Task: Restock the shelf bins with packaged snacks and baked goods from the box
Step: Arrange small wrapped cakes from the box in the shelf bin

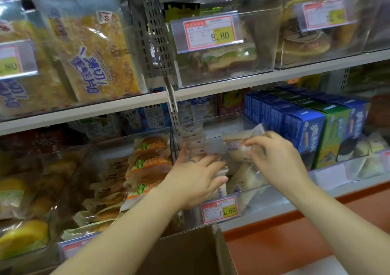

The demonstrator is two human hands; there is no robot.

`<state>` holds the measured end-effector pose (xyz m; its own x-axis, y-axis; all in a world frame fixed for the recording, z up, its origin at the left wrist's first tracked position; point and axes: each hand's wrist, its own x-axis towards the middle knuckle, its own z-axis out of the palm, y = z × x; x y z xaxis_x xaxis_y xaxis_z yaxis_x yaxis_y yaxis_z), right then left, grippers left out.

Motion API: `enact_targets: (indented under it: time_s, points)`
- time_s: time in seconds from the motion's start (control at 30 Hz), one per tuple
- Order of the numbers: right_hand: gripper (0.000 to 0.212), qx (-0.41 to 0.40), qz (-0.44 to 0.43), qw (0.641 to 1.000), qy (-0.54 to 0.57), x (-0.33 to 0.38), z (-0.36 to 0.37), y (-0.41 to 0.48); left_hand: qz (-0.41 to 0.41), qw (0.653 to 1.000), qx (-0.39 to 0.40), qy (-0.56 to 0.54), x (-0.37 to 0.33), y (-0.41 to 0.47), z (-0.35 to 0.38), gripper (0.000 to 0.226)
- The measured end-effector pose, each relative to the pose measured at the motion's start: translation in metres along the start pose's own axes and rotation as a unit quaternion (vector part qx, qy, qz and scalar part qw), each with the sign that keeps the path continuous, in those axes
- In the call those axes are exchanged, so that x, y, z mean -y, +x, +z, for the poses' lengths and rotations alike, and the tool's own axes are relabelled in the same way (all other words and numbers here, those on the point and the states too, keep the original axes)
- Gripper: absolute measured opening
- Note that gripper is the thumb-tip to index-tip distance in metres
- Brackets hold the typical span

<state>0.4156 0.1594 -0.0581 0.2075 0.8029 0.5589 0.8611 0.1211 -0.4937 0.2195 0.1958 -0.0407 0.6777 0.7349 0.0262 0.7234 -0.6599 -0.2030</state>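
Item: clear-wrapped pale pastry packet [235, 148]. My right hand [274, 158] pinched its crinkled end, thumb and fingertips closed on the wrap, above the clear plastic shelf bin [259, 196].

Left hand [196, 181]: fingers straight and spread, and it pressed the row of upright matching packets [194, 141] toward the bin's left wall.

Brown cardboard box [190, 251]: it stood below, near my forearms.

Handling note, as I judged it: the row needed holding back while the packet slid upright into the gap. Release was due only once it was seated, and the grip had to stay light because the pastry looked soft.
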Motion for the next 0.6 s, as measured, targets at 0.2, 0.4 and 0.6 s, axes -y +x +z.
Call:
enact_targets:
  time_s: [0.2,0.4,0.6]
  points:
    - [0.02,-0.045,-0.037,0.996,0.066,-0.001,-0.031,-0.004,-0.009,0.998,0.039,0.051,0.006,-0.005,0.006,0.05]
    - [0.033,-0.035,-0.045,0.985,0.16,0.009,-0.056,-0.003,-0.067,0.983,-0.067,-0.155,0.004,-0.01,-0.004,0.056]
    - [0.029,0.038,-0.07,0.97,0.231,0.02,-0.07,-0.003,-0.018,0.894,-0.125,-0.431,-0.012,-0.006,-0.038,0.07]
